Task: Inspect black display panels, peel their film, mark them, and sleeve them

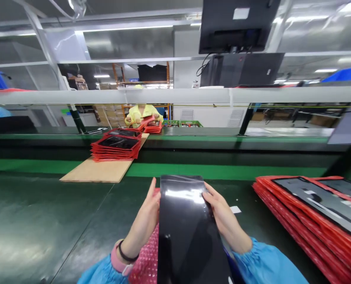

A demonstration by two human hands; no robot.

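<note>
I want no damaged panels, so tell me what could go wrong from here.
The glossy black panel could slip if the left hand or right hand loosens, as both hold it near its far end.

Bare right fingers lie on its shiny face and may smudge it.

The red stack on the right looks uneven, so its upper layers might slide if bumped.

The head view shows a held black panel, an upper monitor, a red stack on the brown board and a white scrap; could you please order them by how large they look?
1. Black panel
2. Upper monitor
3. Red stack
4. White scrap

The panel's nearness to the camera enlarges it.
</note>
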